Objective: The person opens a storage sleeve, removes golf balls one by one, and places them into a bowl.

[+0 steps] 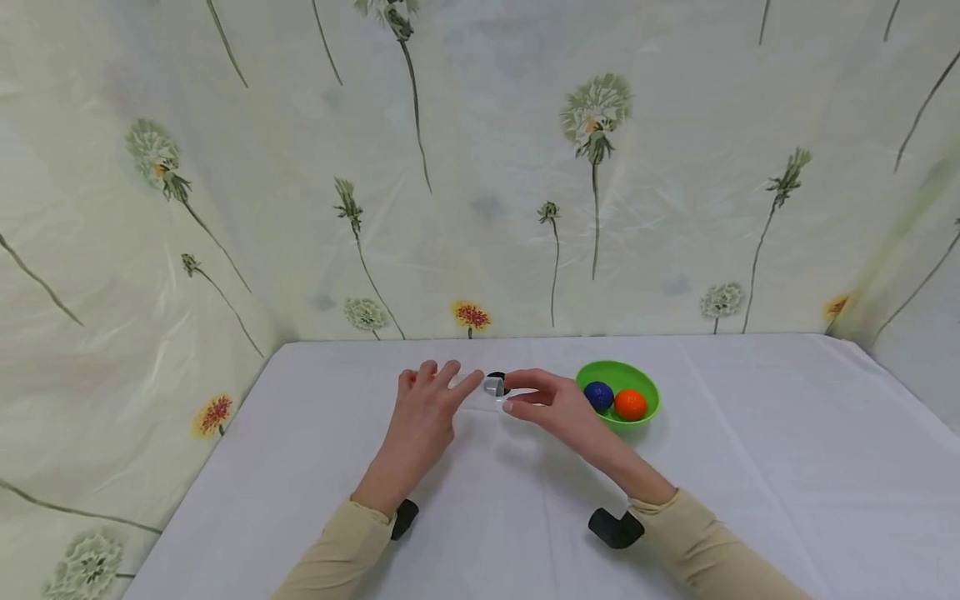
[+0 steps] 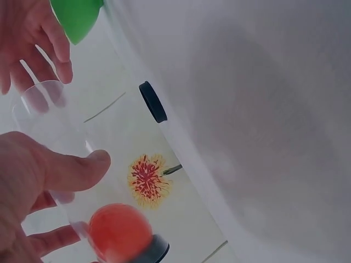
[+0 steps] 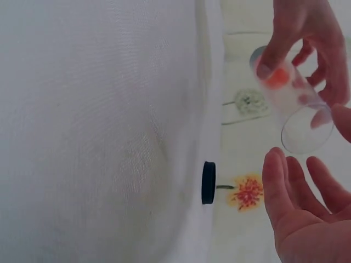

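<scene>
My left hand (image 1: 423,408) grips a clear plastic tube (image 3: 299,123) round its side, thumb on one side and fingers on the other. The tube lies tilted in the air. Inside it, at the dark-capped end, sits an orange-red ball (image 2: 120,233). The other end is uncovered and faces my right hand (image 1: 555,408). Thumb and fingers of that hand are spread about the uncovered rim, lightly bent, gripping nothing. A black round lid (image 3: 208,182) rests on the table beyond the tube; in the head view it is partly hidden behind the tube.
A green bowl (image 1: 615,371) with a dark blue ball (image 1: 598,396) and an orange ball (image 1: 630,405) stands just right of my right hand. White cloth covers the table (image 1: 495,533). A flower-printed curtain (image 1: 480,208) hangs behind its far edge.
</scene>
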`<state>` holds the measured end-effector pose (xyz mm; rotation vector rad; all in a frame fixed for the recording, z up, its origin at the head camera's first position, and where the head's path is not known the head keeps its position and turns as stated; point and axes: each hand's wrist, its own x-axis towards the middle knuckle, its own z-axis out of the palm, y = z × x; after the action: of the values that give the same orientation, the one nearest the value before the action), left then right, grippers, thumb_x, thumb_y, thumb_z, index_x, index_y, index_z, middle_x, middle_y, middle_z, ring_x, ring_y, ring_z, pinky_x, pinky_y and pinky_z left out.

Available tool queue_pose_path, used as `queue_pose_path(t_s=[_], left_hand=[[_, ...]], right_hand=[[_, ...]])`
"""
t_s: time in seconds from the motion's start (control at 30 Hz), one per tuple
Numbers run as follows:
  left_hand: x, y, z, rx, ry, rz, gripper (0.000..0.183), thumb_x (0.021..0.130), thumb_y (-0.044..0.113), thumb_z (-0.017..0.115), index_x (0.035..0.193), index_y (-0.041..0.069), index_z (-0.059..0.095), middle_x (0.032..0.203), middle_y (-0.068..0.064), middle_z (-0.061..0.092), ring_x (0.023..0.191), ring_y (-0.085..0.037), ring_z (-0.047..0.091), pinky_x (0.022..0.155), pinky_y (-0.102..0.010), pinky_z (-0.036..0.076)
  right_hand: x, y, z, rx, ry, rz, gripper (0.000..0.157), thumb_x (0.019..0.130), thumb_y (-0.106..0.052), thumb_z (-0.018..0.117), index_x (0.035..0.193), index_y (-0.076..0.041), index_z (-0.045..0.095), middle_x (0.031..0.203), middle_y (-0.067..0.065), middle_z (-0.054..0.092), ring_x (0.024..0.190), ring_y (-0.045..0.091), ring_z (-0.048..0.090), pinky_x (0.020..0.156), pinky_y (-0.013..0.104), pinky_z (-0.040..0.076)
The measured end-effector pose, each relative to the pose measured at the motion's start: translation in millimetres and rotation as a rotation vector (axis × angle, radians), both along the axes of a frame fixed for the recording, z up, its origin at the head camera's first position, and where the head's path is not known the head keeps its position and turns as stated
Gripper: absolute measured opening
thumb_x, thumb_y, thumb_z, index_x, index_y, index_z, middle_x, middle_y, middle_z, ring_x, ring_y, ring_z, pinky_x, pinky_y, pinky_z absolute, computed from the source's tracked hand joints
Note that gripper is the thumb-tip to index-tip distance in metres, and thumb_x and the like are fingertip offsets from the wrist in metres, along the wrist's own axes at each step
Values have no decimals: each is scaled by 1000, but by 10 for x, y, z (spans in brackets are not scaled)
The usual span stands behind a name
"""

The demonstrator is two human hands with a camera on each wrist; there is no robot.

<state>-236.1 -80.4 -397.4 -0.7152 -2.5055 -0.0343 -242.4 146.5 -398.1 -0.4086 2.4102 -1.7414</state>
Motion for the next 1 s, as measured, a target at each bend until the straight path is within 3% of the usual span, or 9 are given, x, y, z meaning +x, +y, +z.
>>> queue_pose_path(t_s=[0.2, 0.33, 1.0], left_hand=[[8, 2, -1, -22, 22, 6, 71, 72, 4, 84, 132, 28, 56, 124, -4, 52, 110, -28, 45, 88, -49, 37], [5, -4, -8, -32, 31, 12, 73, 70, 5, 85, 133, 28, 56, 125, -5, 51, 112, -29, 44, 90, -50, 36], [-12, -61, -11, -66, 90, 20, 70, 70, 3, 81, 130, 28, 54, 124, -6, 48, 110, -29, 42, 94, -51, 34]], right_hand=[[15, -107, 14, -23, -30, -13, 50, 90, -29, 73, 134, -9, 58, 132, 14, 59, 103, 25, 65, 91, 41, 51], [-10, -143, -32, -50, -61, -28, 53, 89, -29, 75, 135, -10, 57, 132, 12, 59, 101, 24, 66, 93, 43, 50], [-24, -210, -61, -79, -86, -2, 50, 90, -29, 73, 135, -12, 57, 134, 13, 57, 105, 23, 64, 95, 41, 49]])
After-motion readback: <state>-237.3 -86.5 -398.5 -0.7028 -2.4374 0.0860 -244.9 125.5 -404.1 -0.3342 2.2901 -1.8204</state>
